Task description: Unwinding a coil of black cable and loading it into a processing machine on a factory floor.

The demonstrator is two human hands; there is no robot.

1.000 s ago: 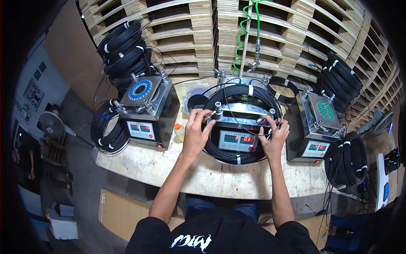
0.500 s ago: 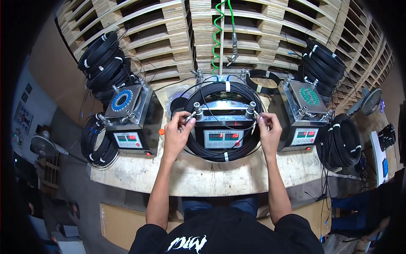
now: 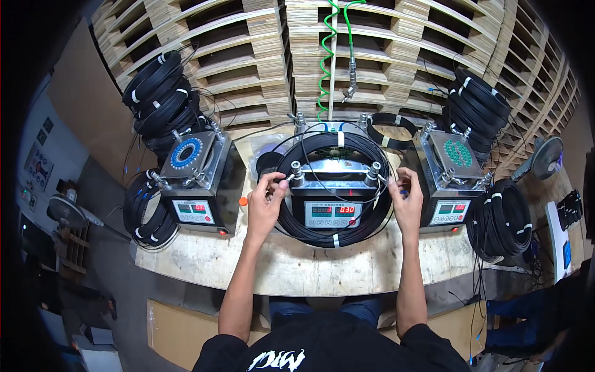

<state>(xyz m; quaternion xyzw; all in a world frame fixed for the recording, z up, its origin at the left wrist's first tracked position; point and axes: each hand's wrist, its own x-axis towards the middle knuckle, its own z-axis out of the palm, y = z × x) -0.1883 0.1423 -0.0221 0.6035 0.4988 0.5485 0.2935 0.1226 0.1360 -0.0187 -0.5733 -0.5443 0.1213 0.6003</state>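
Observation:
In front of me stands a bench machine with a digital control panel (image 3: 334, 214). A big coil of thin black cable (image 3: 336, 240) with white ties rings its front. My left hand (image 3: 266, 199) pinches the small metal clamp handle at the front left corner post (image 3: 297, 171). At the opposite corner post (image 3: 375, 168), my right hand (image 3: 407, 197) has thumb and fingers pinched around the matching clamp handle, partly covered by the fingers. A metal crossbar (image 3: 336, 176) spans between the two posts. Loose cable strands pass over the machine close to my right fingers.
Similar machines flank it, one with a blue ring of parts (image 3: 186, 154), another with green parts (image 3: 458, 154). Stacked cable coils (image 3: 162, 102) stand behind. An orange cap (image 3: 243, 201) lies on the wooden table (image 3: 297, 273). A green air hose (image 3: 349, 37) hangs before stacked pallets.
The whole view has shifted slightly, so the scene sits lower and further right. Both hands remain at the clamp handles, with small changes in finger pose.

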